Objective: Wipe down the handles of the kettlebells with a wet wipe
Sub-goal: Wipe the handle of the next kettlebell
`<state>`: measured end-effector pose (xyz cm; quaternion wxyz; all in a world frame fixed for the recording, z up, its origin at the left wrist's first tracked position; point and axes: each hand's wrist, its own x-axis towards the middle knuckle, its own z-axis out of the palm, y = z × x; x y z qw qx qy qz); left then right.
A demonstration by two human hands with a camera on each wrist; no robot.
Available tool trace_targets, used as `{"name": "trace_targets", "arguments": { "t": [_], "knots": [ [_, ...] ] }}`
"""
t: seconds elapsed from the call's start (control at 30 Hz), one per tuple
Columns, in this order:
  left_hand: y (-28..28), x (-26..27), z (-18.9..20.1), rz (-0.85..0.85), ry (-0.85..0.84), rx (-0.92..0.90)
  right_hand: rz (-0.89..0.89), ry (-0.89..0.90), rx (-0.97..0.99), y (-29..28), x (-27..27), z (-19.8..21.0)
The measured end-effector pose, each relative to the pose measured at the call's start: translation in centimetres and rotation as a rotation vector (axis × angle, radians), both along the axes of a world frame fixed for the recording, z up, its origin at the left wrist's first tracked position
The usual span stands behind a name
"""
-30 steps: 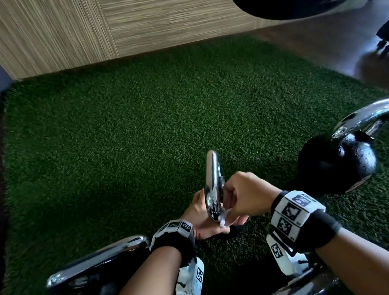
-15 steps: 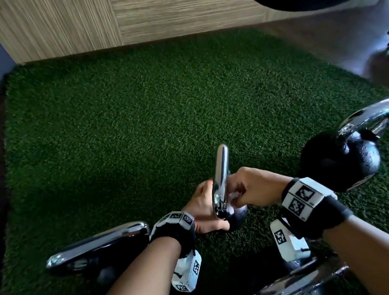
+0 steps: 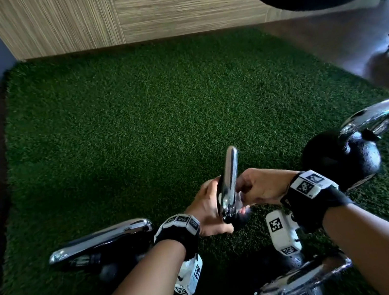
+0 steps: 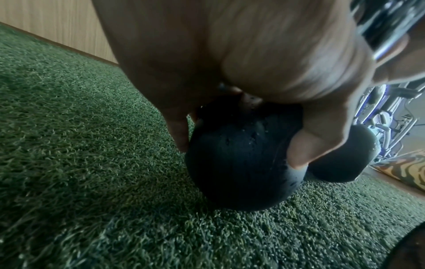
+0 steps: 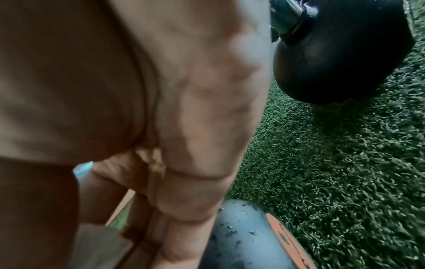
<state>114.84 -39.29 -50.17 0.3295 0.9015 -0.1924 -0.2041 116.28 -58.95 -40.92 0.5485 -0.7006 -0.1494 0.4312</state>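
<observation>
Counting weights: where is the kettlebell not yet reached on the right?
Head view, right side: the far-right kettlebell stands on the green turf, beyond the right hand.

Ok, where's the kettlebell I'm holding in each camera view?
Head: the held kettlebell is at bottom centre, its chrome handle upright between the left hand and the right hand.
Left wrist: its black ball fills the centre, under the fingers.
Right wrist: probably the grey body at the bottom edge, beside the fingers.
Shared landmark: the green turf.
</observation>
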Motion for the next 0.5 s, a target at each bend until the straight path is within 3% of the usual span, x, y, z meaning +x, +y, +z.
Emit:
{"name": "trace_targets", "arguments": {
  "t": [0.1,0.17,0.27,0.4,0.5],
  "knots": [
    [0.1,0.3,0.2,-0.029,0.009,-0.004,-0.221,0.174,0.138,0.0,0.2,-0.8],
    [0.1,0.3,0.1,-0.039,-0.009,0.002,-0.244,0.238,0.165,0.1,0.3,-1.2],
    [0.2,0.2,-0.4,-0.051,-0.038,0.010,-0.204,0.224,0.164,0.2,0.4,-1.4],
    [0.1,0.4,-0.8,-0.061,-0.062,-0.034,-0.365,0.211,0.239,0.4,0.9,-1.9],
    [0.1,0.4,-1.0,-0.073,-0.110,-0.041,-0.388,0.240,0.285,0.3,0.6,-2.1]
  ]
}}
